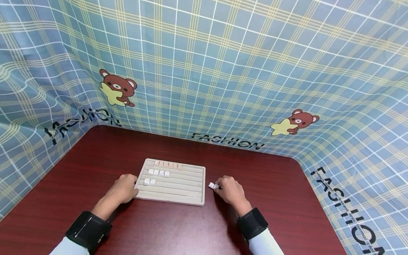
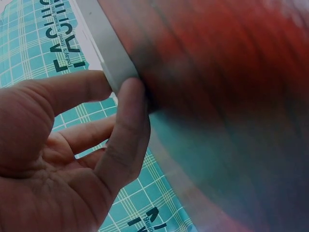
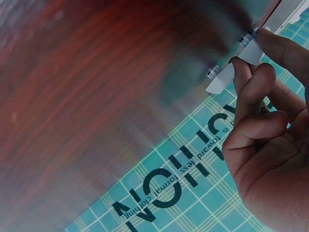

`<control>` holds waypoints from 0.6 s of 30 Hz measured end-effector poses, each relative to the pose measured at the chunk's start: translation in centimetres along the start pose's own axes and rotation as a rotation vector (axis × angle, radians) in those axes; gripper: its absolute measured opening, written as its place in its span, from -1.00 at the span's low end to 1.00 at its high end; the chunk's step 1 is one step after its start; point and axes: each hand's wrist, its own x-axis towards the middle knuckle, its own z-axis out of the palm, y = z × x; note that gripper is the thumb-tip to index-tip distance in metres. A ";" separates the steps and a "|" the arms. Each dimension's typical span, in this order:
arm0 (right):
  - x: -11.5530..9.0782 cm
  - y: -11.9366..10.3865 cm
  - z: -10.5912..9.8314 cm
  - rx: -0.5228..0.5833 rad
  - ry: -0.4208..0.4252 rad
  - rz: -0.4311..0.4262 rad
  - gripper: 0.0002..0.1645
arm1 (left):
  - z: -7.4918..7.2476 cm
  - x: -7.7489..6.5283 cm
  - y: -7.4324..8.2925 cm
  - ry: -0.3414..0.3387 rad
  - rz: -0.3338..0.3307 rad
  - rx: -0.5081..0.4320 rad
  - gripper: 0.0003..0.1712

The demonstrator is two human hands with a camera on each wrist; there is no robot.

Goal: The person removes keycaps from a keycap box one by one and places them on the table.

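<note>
A cream ridged tray (image 1: 178, 193) lies on the table, bearing keycaps in rows. Its top row has several peach-tinted keycaps (image 1: 166, 164), then come several white keycaps (image 1: 158, 173) and below them a pair of white keycaps (image 1: 149, 182). My left hand (image 1: 125, 188) grips the tray's left edge (image 2: 110, 46) between thumb and fingers. To the tray's right, my right hand (image 1: 230, 189) pinches a white keycap (image 3: 251, 52) between thumb and finger. A second white keycap (image 3: 220, 79) sits just beside that finger, its underside stem showing. Markings on the caps are too small to read.
The dark red tabletop (image 1: 178, 230) spreads around the tray. Plaid cloth (image 1: 204, 71) with bear prints and lettering hangs along the back and both sides. Black bands (image 1: 89, 228) wrap both wrists.
</note>
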 end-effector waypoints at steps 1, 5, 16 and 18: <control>0.0 0.0 0.0 -0.001 0.000 0.002 -0.85 | 0.0 0.0 0.0 -0.001 -0.001 -0.002 -0.96; 0.1 -0.1 0.0 0.001 -0.005 0.015 -0.85 | 0.0 0.1 0.0 0.001 0.003 -0.001 -0.95; 0.2 0.0 0.4 -0.008 -0.005 0.028 -0.87 | 0.1 0.1 -0.2 0.008 0.011 -0.001 -0.97; 0.2 0.1 0.4 -0.009 0.004 0.026 -0.86 | 0.2 0.1 -0.2 0.010 0.016 -0.001 -0.97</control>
